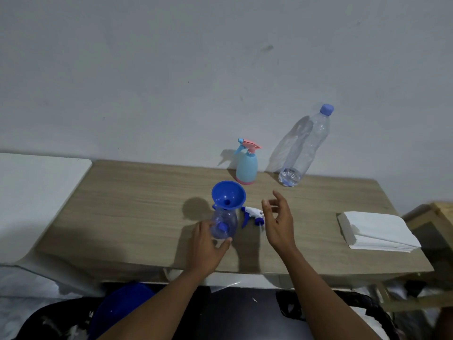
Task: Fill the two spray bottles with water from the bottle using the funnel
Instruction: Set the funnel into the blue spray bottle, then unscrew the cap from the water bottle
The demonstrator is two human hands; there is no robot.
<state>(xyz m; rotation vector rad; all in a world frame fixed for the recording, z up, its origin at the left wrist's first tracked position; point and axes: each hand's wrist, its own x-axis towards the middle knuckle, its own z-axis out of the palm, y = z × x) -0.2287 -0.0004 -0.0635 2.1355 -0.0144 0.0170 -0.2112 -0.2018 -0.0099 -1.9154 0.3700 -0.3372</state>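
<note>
Clasping the spray bottle is the left hand; right hand relaxed.

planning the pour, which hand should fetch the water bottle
Right. The right hand is free and nearer the water bottle; the left hand holds the clear spray bottle carrying the blue funnel.

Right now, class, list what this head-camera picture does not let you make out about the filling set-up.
- Water level in the light blue spray bottle: head view, its opaque wall hides it.
- Near side of the clear spray bottle: head view, the gripping left hand covers it.
- Part of the loose spray head: head view, behind the right hand.
- Wooden object: head view, cut off by the right edge.
</note>
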